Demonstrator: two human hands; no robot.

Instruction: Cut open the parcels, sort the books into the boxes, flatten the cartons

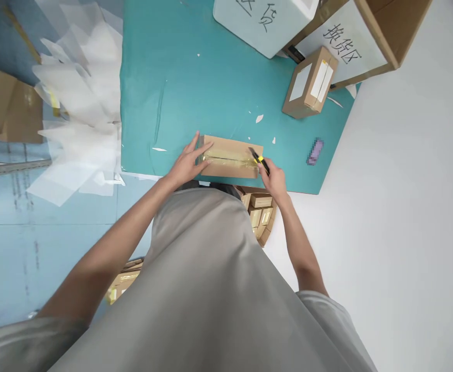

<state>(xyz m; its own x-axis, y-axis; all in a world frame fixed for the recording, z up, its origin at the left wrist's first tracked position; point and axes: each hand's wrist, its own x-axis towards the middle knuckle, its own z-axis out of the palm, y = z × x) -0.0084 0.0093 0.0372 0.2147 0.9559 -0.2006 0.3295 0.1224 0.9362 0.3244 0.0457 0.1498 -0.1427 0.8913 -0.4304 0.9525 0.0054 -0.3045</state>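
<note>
A taped cardboard box [230, 147] lies near the front edge of the teal table, its long side running left to right. Clear yellowish tape covers the seam along its top. My left hand [187, 163] rests on the box's left end, fingers spread apart over the top. In my right hand [275, 181] is a black and yellow utility knife [264, 163], gripped at the box's right end. The knife's tip is over the top of the box near the tape; whether it touches the cardboard I cannot tell.
A smaller box with white labels [303, 85] stands at the back right, before an open carton [381, 39] and a white bin [265, 23]. A blurred purple item [315, 151] lies at right. White sheets [75, 93] hang at left. A round container of boxes [263, 217] sits below.
</note>
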